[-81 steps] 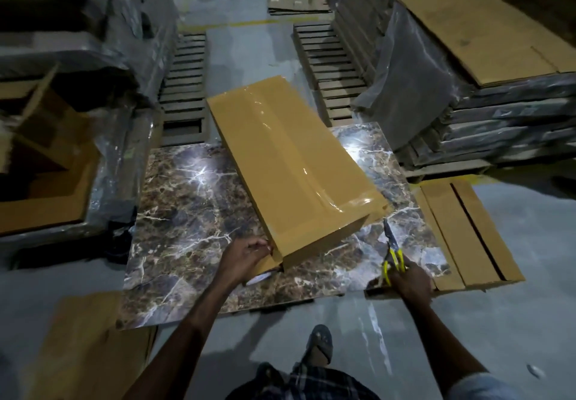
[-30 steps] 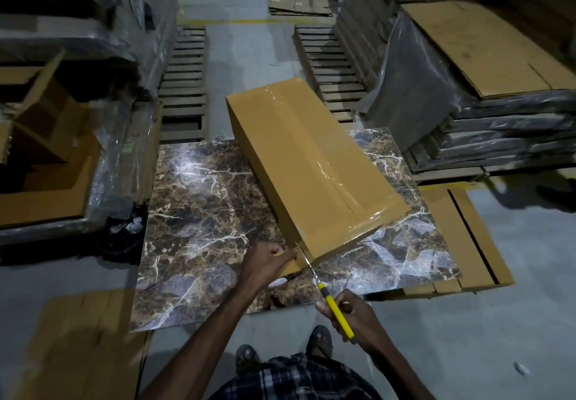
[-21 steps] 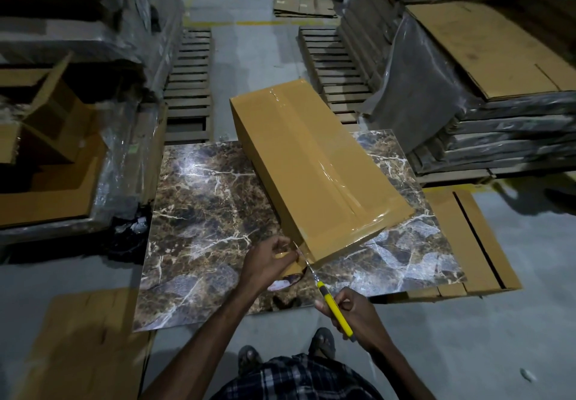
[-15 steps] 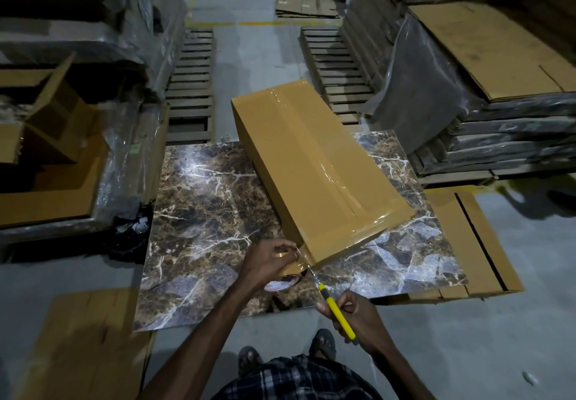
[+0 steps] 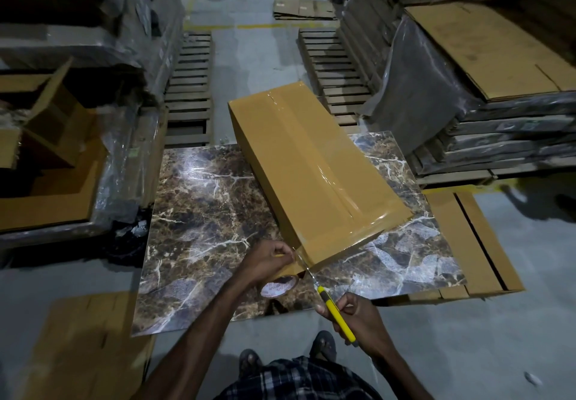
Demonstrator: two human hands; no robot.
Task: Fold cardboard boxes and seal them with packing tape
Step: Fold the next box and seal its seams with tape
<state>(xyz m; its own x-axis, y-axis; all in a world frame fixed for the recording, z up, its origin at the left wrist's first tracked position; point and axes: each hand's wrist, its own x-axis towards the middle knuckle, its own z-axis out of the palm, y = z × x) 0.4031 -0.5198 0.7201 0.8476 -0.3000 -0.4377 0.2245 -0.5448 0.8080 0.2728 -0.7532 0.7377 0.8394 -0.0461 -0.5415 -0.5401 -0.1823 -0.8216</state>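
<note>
The box [image 5: 311, 165] is lying on the shiny slab [image 5: 202, 212]. The left hand [image 5: 268, 262] is gripping the tape roll [image 5: 280, 286], pulling tape tight at the near corner so the right hand [image 5: 355, 318], gripping the knife [image 5: 335, 312], can cut it.

Items by count. One long taped cardboard box [image 5: 311, 162]. One marble-patterned surface [image 5: 202, 212]. One roll of packing tape [image 5: 279, 286]. One yellow-handled cutting tool [image 5: 336, 314]. Two hands: left hand [image 5: 268, 259] and right hand [image 5: 358, 318]. Two sandalled feet: left foot [image 5: 249, 360] and right foot [image 5: 324, 342]. Two rows of wooden pallets: left row [image 5: 190, 87] and right row [image 5: 336, 69]. Three lots of flattened cardboard on the floor: near-left sheet [image 5: 84, 346], right sheet [image 5: 473, 243] and far bundle [image 5: 304, 10]. One open carton [image 5: 56, 112].
</note>
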